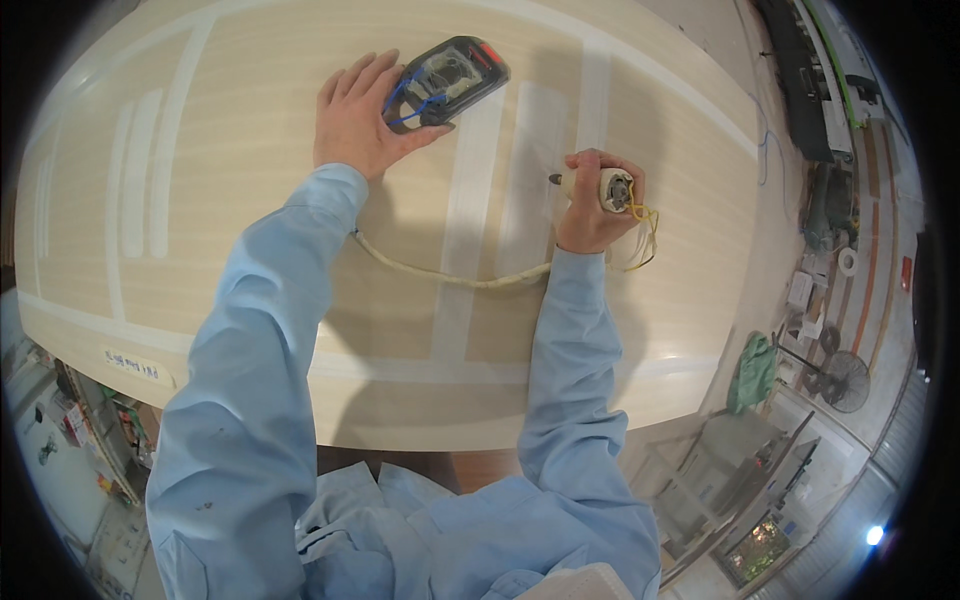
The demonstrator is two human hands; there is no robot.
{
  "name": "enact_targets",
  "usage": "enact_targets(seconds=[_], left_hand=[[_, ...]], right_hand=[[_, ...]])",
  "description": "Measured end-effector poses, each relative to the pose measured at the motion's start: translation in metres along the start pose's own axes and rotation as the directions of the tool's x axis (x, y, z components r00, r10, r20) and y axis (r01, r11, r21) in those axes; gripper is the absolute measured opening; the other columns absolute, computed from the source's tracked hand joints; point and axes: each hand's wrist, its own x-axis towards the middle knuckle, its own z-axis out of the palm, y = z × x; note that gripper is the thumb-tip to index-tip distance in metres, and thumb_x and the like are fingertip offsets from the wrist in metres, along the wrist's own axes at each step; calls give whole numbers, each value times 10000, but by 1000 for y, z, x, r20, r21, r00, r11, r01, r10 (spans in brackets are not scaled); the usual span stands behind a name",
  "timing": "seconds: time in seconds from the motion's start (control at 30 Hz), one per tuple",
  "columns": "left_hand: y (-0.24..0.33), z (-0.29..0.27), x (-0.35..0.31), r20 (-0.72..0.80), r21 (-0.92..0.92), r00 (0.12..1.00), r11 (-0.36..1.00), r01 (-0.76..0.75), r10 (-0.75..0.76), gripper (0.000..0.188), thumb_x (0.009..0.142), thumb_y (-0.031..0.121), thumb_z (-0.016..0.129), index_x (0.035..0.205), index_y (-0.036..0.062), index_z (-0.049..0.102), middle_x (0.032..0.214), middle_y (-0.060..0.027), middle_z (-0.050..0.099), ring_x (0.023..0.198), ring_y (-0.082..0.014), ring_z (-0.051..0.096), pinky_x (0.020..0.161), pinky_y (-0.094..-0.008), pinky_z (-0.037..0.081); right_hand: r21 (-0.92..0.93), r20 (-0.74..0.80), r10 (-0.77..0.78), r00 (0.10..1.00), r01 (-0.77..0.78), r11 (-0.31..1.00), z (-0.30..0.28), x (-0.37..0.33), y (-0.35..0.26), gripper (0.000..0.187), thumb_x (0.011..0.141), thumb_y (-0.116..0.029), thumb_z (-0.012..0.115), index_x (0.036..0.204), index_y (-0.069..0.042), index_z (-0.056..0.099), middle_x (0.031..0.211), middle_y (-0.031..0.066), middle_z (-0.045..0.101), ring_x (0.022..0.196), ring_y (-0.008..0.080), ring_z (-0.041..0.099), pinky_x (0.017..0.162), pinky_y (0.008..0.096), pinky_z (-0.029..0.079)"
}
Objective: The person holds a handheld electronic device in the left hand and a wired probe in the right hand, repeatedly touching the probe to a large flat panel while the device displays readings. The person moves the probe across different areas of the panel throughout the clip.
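My left hand (358, 118) grips the lower left side of a black battery pack (478, 82) with a red patch at one corner. Its fingers lie along the near side and the thumb runs under the lower edge. Blue wires (405, 90) loop over the pack. My right hand (592, 215) is closed around a small cream-coloured motor tool (614, 190) with a dark pointed tip facing left. Thin yellow wires (650, 225) hang from the motor's open end. A cream cord (450, 280) curves between my two wrists; its ends are hidden.
Both hands are over a large pale board (400, 400) with whitish bands, which spreads across most of the view. A paper label (138, 367) is on its near left edge. Shelving stands below left. On the right are a fan (845, 382), a green cloth (753, 372) and stacked goods.
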Motion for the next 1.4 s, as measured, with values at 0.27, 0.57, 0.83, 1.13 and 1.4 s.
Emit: enact_targets(seconds=[0.27,0.57,0.83,1.13,1.4], left_hand=[[0,1,0,13,37,1000,999,11,-11,859,704,621,853,1351,101,633,1511,-3,563,1449,-215,457,1216,-461,310],[2,-2,1,27,68,1000,998,11,-13,862,717,651,830,1352,103,632,1516,9,555,1453,-203,449,1220,-447,308],[3,-4,1,32,69,999,998,7,-9,856,728,650,824,1350,93,635,1512,0,559,1448,-195,455,1222,-439,307],[0,-2,1,1,78,1000,997,-13,13,856,722,651,827,1339,87,642,1510,-2,563,1431,-199,475,1215,-429,314],[-1,0,-1,-1,66,1000,998,-4,4,866,715,664,823,1349,103,643,1502,-1,569,1423,-218,480,1209,-434,324]], right_hand=[[-24,42,6,999,-5,1000,-9,-13,-5,180,900,66,696,985,-4,554,857,141,700,767,183,696,717,314,591],[34,2,-8,1000,8,999,-22,-28,-13,199,882,57,718,998,-1,567,860,136,700,751,176,696,702,318,589],[126,-45,-51,998,57,990,-29,-42,-23,199,889,44,724,983,-6,556,855,134,690,764,182,696,695,315,588],[136,-32,-18,999,23,990,-39,-53,-25,209,893,42,721,996,-4,545,884,146,694,766,189,692,712,315,587],[20,20,18,1000,-18,1000,-43,-65,-29,190,896,71,701,981,5,544,873,153,701,767,194,694,704,314,586]])
